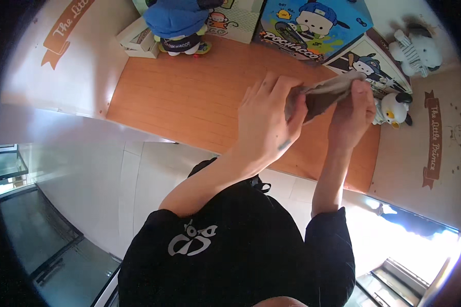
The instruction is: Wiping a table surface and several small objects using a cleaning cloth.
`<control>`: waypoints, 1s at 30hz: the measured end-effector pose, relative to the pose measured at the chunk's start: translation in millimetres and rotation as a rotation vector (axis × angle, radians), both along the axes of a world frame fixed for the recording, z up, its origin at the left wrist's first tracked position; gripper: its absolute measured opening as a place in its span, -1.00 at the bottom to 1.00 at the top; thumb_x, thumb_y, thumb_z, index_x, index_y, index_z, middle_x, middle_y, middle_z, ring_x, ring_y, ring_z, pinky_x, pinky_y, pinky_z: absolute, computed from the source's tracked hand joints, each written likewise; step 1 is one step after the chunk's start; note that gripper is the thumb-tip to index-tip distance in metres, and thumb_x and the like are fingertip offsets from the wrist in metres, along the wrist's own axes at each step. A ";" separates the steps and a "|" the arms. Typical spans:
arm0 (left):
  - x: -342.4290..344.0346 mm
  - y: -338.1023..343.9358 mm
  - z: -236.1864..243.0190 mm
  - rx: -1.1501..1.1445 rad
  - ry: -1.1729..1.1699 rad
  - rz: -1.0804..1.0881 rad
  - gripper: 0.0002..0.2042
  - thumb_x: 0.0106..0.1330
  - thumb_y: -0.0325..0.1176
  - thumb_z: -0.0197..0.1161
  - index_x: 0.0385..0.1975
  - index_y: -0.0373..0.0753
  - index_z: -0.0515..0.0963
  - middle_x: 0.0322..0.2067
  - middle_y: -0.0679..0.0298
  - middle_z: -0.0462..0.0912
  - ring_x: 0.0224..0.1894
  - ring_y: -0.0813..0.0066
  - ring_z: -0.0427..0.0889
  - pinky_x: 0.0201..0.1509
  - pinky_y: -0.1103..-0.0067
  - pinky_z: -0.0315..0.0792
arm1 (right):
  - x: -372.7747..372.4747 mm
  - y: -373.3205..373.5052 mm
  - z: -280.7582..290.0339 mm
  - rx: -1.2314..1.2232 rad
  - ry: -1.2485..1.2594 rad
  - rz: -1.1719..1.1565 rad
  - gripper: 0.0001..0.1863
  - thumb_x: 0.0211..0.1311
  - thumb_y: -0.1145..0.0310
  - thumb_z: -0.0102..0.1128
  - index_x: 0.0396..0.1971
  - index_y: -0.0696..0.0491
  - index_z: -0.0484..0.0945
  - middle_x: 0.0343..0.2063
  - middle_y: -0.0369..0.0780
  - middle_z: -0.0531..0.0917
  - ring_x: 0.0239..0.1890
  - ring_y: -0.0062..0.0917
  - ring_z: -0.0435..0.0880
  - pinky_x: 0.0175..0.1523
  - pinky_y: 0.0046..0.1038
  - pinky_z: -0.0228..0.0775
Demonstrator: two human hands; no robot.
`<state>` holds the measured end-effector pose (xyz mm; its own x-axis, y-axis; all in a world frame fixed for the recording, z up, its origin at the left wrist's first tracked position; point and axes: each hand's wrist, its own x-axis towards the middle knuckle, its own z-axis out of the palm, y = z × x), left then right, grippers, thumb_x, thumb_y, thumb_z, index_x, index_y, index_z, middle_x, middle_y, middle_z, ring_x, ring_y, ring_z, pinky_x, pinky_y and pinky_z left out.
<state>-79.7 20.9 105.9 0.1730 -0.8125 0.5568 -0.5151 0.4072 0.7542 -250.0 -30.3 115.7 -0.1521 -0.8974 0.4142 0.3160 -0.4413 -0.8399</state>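
Observation:
A grey-brown cloth (322,100) is stretched between my two hands above the wooden shelf top (189,97). My left hand (269,115) has its thumb and fingers closed on the cloth's left end, with some fingertips hidden behind it. At the cloth's upper right corner, my right hand (352,113) pinches the edge between thumb and fingers. Just beyond the right hand, a white plush dog (394,110) with black ears sits on the surface, partly covered by the hand.
Along the back stand a blue cartoon box (312,28), a framed picture (379,64) and a blue-capped plush figure (179,30). Another plush dog (417,51) is at the right wall. Printed side panels (410,143) bound the shelf; a small cream box (138,40) stands back left.

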 end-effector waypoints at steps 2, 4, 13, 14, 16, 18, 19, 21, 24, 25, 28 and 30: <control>1.5 1.5 2.6 -0.014 0.010 -0.022 -0.76 0.31 -0.46 0.39 -0.05 -0.21 0.63 -0.23 0.19 0.66 -0.22 0.16 0.65 -0.13 0.35 0.55 | -0.9 7.5 14.7 0.000 -0.019 -0.004 -0.92 0.51 0.45 0.30 -0.19 0.11 0.72 -0.18 -0.32 0.73 -0.15 -0.63 0.54 0.09 -0.57 0.32; 3.0 1.4 5.1 0.018 0.069 -0.069 -0.77 0.30 -0.48 0.40 -0.06 -0.20 0.63 -0.24 0.20 0.68 -0.23 0.17 0.66 -0.16 0.36 0.55 | -2.2 12.4 28.9 0.016 -0.026 -0.037 -0.90 0.51 0.42 0.25 -0.23 0.09 0.69 -0.21 -0.33 0.70 -0.15 -0.63 0.52 0.09 -0.58 0.28; 28.3 -9.5 5.1 -0.049 0.124 -0.246 -0.84 0.31 -0.49 0.41 -0.15 -0.20 0.67 -0.27 0.26 0.75 -0.32 0.25 0.69 -0.27 0.42 0.56 | 8.4 16.3 59.2 0.158 -0.110 -0.071 -0.84 0.52 0.34 0.16 -0.23 0.06 0.66 -0.22 -0.34 0.68 -0.11 -0.61 0.52 0.10 -0.56 0.23; 31.1 -10.3 2.0 -0.072 0.099 -0.224 -0.86 0.32 -0.49 0.42 -0.15 -0.20 0.68 -0.27 0.26 0.75 -0.34 0.25 0.69 -0.28 0.43 0.55 | 3.7 12.2 55.4 0.137 -0.105 -0.070 -0.82 0.54 0.30 0.18 -0.18 0.07 0.68 -0.19 -0.33 0.70 -0.10 -0.61 0.55 0.10 -0.55 0.27; 37.4 -13.3 -1.5 -0.118 0.047 -0.182 -0.88 0.34 -0.48 0.43 -0.17 -0.21 0.69 -0.28 0.28 0.76 -0.38 0.26 0.69 -0.30 0.44 0.54 | -5.1 3.4 51.2 0.096 -0.096 -0.070 -0.75 0.57 0.21 0.21 -0.08 0.07 0.74 -0.14 -0.33 0.76 -0.08 -0.60 0.61 0.09 -0.53 0.34; 48.7 -29.3 1.4 -0.290 -0.085 -0.050 -0.92 0.39 -0.46 0.41 -0.17 -0.22 0.71 -0.34 0.29 0.78 -0.45 0.26 0.68 -0.36 0.44 0.51 | -11.4 -7.2 54.1 0.043 0.039 -0.134 -0.77 0.57 0.24 0.22 -0.11 0.08 0.73 -0.16 -0.34 0.74 -0.11 -0.60 0.59 0.07 -0.54 0.32; 55.3 -36.2 6.2 -0.289 -0.087 -0.053 -0.92 0.39 -0.46 0.41 -0.17 -0.22 0.71 -0.34 0.29 0.78 -0.45 0.26 0.68 -0.36 0.44 0.51 | -14.5 -14.7 54.0 -0.004 0.177 -0.198 -0.80 0.56 0.28 0.23 -0.15 0.08 0.73 -0.18 -0.35 0.73 -0.13 -0.60 0.56 0.06 -0.55 0.31; 65.6 -48.7 23.9 -0.110 -0.109 -0.080 -0.92 0.42 -0.43 0.40 -0.16 -0.21 0.71 -0.39 0.31 0.79 -0.51 0.24 0.66 -0.38 0.43 0.49 | -23.8 -24.2 55.6 -0.090 0.461 -0.339 -0.84 0.55 0.34 0.25 -0.22 0.09 0.72 -0.23 -0.36 0.70 -0.18 -0.60 0.51 0.03 -0.57 0.28; 103.6 -97.6 44.4 -0.135 -0.180 -0.070 -0.89 0.46 -0.49 0.37 -0.10 -0.27 0.75 -0.39 0.28 0.79 -0.48 0.49 0.56 -0.41 0.53 0.38 | -31.7 -42.6 61.9 -0.106 0.453 -0.334 -0.82 0.56 0.32 0.26 -0.19 0.10 0.73 -0.24 -0.37 0.71 -0.20 -0.61 0.52 0.01 -0.58 0.31; 146.3 -130.7 70.1 0.313 -0.118 -0.592 -0.66 0.50 -0.29 0.31 0.21 -0.18 0.60 0.06 0.12 0.61 0.03 0.17 0.46 0.12 0.34 0.28 | -37.2 -45.9 63.7 -0.116 0.451 -0.336 -0.81 0.57 0.31 0.27 -0.18 0.11 0.74 -0.24 -0.38 0.71 -0.21 -0.61 0.52 0.00 -0.58 0.33; 82.3 -82.3 30.6 -0.295 -0.105 -0.198 -0.83 0.43 -0.59 0.33 -0.09 -0.23 0.76 -0.31 0.28 0.80 -0.45 0.47 0.57 -0.40 0.53 0.40 | -61.4 -44.6 52.1 -0.219 0.559 -0.260 -0.86 0.50 0.40 0.29 -0.15 0.13 0.76 -0.22 -0.37 0.72 -0.21 -0.62 0.56 -0.01 -0.59 0.40; 80.6 -53.4 13.0 -0.250 -0.042 -0.270 -0.81 0.41 -0.63 0.33 -0.10 -0.20 0.77 -0.27 0.28 0.81 -0.41 0.46 0.60 -0.37 0.53 0.43 | -79.9 -20.6 42.1 -0.215 0.698 -0.229 -0.87 0.45 0.46 0.29 -0.14 0.12 0.77 -0.21 -0.36 0.73 -0.19 -0.61 0.58 0.00 -0.57 0.42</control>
<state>1.0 -32.4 118.9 -0.0563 -0.6635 0.7460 -0.3927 0.7017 0.5945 -329.9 -51.0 157.8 0.0371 -0.7635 0.6447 -0.3753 -0.6086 -0.6991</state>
